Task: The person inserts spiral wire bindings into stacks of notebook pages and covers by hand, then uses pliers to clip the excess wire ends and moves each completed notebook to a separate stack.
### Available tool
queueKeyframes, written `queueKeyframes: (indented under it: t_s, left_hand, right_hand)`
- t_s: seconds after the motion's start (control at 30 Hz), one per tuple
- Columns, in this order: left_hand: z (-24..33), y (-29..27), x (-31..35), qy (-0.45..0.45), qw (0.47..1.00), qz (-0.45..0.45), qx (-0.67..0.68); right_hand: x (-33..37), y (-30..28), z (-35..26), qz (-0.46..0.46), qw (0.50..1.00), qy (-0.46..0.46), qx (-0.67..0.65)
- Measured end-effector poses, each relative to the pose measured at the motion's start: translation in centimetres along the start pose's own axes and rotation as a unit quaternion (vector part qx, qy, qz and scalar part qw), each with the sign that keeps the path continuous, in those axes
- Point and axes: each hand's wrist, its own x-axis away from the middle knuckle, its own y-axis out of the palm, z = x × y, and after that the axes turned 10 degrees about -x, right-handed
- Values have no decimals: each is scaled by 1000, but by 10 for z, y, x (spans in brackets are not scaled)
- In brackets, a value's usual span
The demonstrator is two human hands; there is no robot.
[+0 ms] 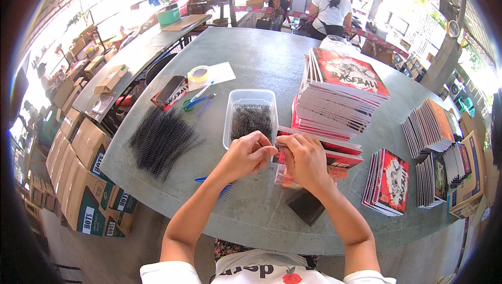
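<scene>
Where the two hands nearly meet, just beside the near right corner of the clear plastic tub [228, 122], the right hand [304, 161] has its fingers closed on the left end of a red booklet [343, 155], while those of the left hand [244, 151] stand narrow at that same end; whether they pinch anything, I cannot tell. The booklet should be light and bendy, its cover perhaps slippery and its pages apt to splay, so a flat pinch along one edge seems the surest hold. Thin, springy black coils [252, 118] fill the tub, and a loose heap of longer coils [162, 143] sprawls to its left, ridged, likely to snag and easily crushed. Right of the tub rises a tall stack of glossy booklets [332, 106], while beyond it stretches the smooth, grey-green desk [240, 54]
</scene>
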Motion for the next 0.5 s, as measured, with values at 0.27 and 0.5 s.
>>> queueKeyframes:
  t_s: [0.27,0.5]
  left_hand:
    - [-7,12,-1,66,990,87,-84]
    - [-21,11,-5,250,927,232,-157]
  right_hand:
    - [-1,0,0,-6,1000,-1,-15]
    - [3,-2,3,27,1000,-16,-3]
